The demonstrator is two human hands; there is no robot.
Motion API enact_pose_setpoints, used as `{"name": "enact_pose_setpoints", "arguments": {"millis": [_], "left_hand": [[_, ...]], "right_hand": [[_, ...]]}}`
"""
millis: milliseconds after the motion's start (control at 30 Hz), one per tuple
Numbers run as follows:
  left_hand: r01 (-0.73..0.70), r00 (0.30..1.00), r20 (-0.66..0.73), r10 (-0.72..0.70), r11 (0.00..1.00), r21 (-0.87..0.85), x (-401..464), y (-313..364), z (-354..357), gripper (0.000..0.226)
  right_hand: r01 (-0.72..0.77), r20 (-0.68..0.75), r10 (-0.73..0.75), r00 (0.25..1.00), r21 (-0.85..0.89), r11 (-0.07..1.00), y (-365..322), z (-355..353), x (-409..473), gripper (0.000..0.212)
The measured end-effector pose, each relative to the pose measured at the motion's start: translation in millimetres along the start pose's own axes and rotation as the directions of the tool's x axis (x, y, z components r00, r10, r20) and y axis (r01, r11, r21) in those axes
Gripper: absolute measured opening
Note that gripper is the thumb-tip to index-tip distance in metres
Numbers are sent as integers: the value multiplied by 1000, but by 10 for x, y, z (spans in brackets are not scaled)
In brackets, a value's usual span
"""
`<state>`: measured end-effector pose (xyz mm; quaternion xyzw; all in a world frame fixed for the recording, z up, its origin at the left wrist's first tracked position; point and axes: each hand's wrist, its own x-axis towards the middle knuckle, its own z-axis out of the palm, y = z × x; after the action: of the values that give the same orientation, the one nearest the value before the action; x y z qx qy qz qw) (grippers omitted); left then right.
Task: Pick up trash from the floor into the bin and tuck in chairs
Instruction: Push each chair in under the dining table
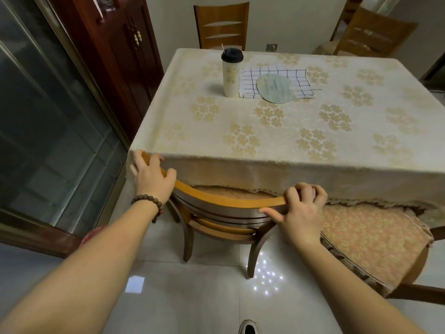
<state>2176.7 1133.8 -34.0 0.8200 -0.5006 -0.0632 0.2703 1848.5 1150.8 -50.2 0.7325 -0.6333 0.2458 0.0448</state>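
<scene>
Both forearms reach forward to a wooden chair at the table edge.

Closest below, a shoe (248, 328) stands on the glossy tiled floor (192, 297). Left hand (150, 174), with a bead bracelet (149, 203) at the wrist, curls over the left end of the chair (224, 213) backrest's top rail; right hand (298, 208) grips the right end, fingers hooked over the top and thumb pressed along the back face. That chair's seat sits partly under the hanging tablecloth (277, 131). Just to its right, a second chair (375, 239) with a patterned cushion stands only partly under the cloth. On the table stand a lidded cup (231, 72), a checked cloth (277, 78) and a round fan (277, 88). A third chair (221, 25) stands at the far side.
</scene>
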Motion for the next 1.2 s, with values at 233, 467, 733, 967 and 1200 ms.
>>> {"name": "enact_pose_setpoints", "arguments": {"millis": [233,467,733,967,1200], "left_hand": [[24,998,-57,-31,994,-111,-514,175,335,26],[65,997,-42,-70,992,-112,-779,127,381,24],[100,993,66,-98,994,-30,-966,-52,264,31],[-214,971,154,180,946,242,-1035,66,123,78],[-538,823,409,394,771,341,-1179,118,171,93]], "right_hand": [[30,139,-28,990,-15,999,572,-44,44,75],[1,185,-5,983,23,1000,594,-72,-180,85],[-10,216,7,976,11,1000,458,-52,-501,85],[95,283,-63,957,-101,990,253,-258,-510,80],[269,422,-204,884,-101,958,-359,-20,-635,81]]}}
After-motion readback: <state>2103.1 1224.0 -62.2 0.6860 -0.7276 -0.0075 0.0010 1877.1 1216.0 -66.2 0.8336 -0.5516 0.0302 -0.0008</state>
